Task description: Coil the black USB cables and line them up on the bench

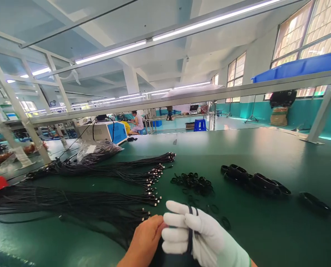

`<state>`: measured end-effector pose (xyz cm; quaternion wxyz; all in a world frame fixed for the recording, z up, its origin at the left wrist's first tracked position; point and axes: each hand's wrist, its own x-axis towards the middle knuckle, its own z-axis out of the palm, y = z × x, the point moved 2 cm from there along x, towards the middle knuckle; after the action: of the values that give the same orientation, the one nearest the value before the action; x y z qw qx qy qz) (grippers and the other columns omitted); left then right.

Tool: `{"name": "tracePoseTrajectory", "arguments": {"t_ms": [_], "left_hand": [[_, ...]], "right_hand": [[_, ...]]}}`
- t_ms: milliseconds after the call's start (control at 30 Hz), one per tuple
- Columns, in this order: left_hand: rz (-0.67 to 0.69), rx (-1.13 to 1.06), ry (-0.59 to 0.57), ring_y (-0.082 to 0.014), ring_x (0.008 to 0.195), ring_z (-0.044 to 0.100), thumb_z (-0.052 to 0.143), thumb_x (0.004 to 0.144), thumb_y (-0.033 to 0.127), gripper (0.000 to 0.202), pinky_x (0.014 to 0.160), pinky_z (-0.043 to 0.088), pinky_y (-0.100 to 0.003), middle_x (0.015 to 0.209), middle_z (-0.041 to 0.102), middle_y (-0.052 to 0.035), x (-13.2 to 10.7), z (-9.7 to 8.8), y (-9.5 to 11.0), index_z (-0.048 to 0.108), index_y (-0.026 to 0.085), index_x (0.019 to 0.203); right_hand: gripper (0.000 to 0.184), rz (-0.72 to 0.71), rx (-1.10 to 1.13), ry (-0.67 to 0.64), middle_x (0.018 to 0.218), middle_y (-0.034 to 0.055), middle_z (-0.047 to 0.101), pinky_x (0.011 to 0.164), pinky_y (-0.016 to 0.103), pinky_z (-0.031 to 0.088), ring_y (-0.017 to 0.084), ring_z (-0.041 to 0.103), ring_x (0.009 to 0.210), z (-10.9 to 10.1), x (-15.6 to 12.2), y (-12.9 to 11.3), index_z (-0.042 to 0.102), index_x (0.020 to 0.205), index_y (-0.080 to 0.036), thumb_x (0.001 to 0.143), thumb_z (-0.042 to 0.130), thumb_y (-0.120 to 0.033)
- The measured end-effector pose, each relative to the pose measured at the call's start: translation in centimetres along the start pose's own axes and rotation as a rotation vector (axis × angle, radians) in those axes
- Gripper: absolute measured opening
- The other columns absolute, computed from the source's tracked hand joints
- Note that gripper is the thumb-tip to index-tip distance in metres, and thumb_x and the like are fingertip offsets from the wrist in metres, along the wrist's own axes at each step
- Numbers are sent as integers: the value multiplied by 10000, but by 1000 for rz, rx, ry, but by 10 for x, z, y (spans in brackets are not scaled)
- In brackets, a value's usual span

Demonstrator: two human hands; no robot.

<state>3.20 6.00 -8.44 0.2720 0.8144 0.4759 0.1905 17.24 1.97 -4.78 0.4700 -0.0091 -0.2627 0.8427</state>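
Observation:
My bare left hand (147, 237) is closed at the bottom centre, its fingertips against the gloved fingers of my right hand. What it grips, if anything, is hidden. My right hand (198, 233), in a white glove, is curled with its thumb bent over the fingers. A black cable (190, 241) runs across its palm under the thumb, and a small metal end shows beside it. Dark bands (193, 210) loop around the glove's upper finger. Just beyond lies a pile of small black rings (194, 181). Bundles of black cables (98, 200) with metal plugs stretch out to the left.
Coiled black cables (254, 180) lie at the right of the green table (265, 226). A plastic bag (98, 150) and a blue-and-white machine (109, 131) stand at the back left. A metal shelf rail (182, 100) crosses above. A person (137, 122) sits far behind.

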Motion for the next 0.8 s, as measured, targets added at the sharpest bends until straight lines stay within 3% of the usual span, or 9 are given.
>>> {"name": "tracePoseTrajectory", "arguments": {"t_ms": [100,167,267,333,433,533,667,733,800], "left_hand": [[154,331,118,-163,684,611,392,866,154,239,608,412,-239,807,688,1,-22,18,-7,618,222,827],[310,521,200,-156,596,602,445,835,128,197,554,383,-245,742,679,13,-33,24,0,610,228,796],[507,562,285,-143,527,565,565,794,164,110,516,339,-258,644,642,26,-38,11,25,587,212,697],[549,457,236,-134,549,555,685,749,248,133,533,336,-248,623,630,37,-31,-10,43,595,205,662],[438,222,58,-109,616,561,791,673,272,159,582,360,-202,627,627,53,-15,-41,56,649,204,652],[243,-33,-85,-90,623,559,814,626,220,136,568,375,-163,648,629,54,3,-53,51,692,185,672],[77,-230,-210,-102,606,561,779,624,216,123,533,395,-158,631,638,52,19,-38,33,691,151,679],[38,-202,-169,-122,654,579,645,746,202,86,570,416,-171,664,657,37,19,-27,24,683,140,699],[0,-137,-100,-147,719,595,493,824,157,206,620,429,-197,718,673,18,13,-16,13,674,141,726]], "right_hand": [[233,-73,-55,78,633,-76,304,569,241,247,60,333,550,-6,0,-6,494,792,-150,738,716,-195],[228,-86,-107,192,662,-50,423,595,255,307,77,435,576,-14,-2,-6,527,824,-146,731,727,-204],[357,-18,-253,357,829,45,602,678,299,383,145,575,710,-25,-8,2,569,1012,-139,717,748,-231],[355,86,-319,272,815,74,612,678,312,393,158,577,711,-27,-11,10,589,1004,-95,734,731,-276],[350,239,-238,30,669,12,493,612,273,347,108,481,604,-23,-12,19,569,839,-72,713,737,-352],[399,336,-41,-67,629,-58,329,546,213,220,51,329,551,-17,-11,24,458,760,-126,631,799,-288],[418,378,52,-134,625,-72,280,525,221,158,49,277,536,-12,-7,28,374,715,-179,617,780,-151],[427,315,101,-151,624,-82,266,529,220,162,46,260,519,-10,-4,26,366,716,-188,627,783,-162],[395,171,119,-118,627,-87,262,540,220,183,46,254,519,-10,-2,20,403,740,-176,650,786,-207]]}}
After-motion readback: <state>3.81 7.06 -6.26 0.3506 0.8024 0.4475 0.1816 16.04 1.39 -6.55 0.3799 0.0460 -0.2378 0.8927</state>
